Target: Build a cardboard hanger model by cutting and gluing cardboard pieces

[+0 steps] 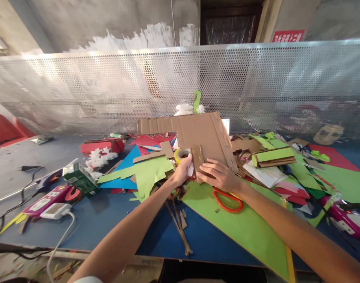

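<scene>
My left hand [182,171] is closed beside the large cardboard piece, with a yellow-edged roll of tape [178,156] at its fingers. Something small and white [191,170] shows below its thumb. My right hand [222,175] lies with fingers stretched and spread, its fingertips against a narrow brown cardboard strip [197,159]. That strip stands against the large cardboard piece [197,127], which is propped up behind both hands and has an arm reaching left. Orange-handled scissors [231,209] lie under my right wrist, partly hidden by it.
Green card [241,224] covers the front right of the blue table. Paper and cardboard scraps surround the hands. Left are a green box [79,179], a pink device [48,201], a white charger [56,211] and cables. A perforated metal screen [109,86] stands behind.
</scene>
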`<state>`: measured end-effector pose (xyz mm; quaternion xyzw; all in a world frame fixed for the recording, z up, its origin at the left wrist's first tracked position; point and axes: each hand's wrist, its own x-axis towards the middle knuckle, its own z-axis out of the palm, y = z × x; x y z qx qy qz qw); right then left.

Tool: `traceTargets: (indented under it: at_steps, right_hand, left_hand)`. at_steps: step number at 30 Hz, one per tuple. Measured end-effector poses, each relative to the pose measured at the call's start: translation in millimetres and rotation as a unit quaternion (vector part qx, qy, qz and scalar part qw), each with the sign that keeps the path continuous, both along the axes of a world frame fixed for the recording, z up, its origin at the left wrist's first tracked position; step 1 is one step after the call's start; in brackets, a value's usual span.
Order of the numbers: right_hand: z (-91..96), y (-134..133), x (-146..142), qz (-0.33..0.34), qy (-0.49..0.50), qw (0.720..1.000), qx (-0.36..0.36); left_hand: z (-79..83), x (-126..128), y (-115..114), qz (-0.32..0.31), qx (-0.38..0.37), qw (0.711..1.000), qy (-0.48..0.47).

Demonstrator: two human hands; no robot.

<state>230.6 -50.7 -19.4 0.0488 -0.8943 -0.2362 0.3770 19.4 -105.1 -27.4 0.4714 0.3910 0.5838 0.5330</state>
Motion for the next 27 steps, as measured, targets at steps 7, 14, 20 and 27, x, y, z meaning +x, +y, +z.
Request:
traceTargets:
  at_steps: [7, 14, 20, 27]
  right_hand:
    - [2.6, -3.1, 2.0, 0.005, 0.001, 1.000, -0.003]
    - [0.0, -1.7, 1.3, 0.024, -0.010, 0.999, -0.024]
    - [-0.4, -1.5, 0.3, 0.019, -0.004, 1.000, -0.017]
    - [2.3, -3.2, 0.8, 0.007, 0.001, 1.000, 0.018]
  left_hand:
    - [-8.9, -3.5, 3.5, 0.003, 0.006, 1.000, -0.030]
    - [-8.1, -6.7, 2.6, -0.009, -0.003, 0.999, -0.041]
    - [-6.6, -7.9, 1.6, -0.015, -0.009, 0.999, -0.048]
    - [-10.3, -10.8, 3.4, -0.020, -0.004, 0.999, -0.050]
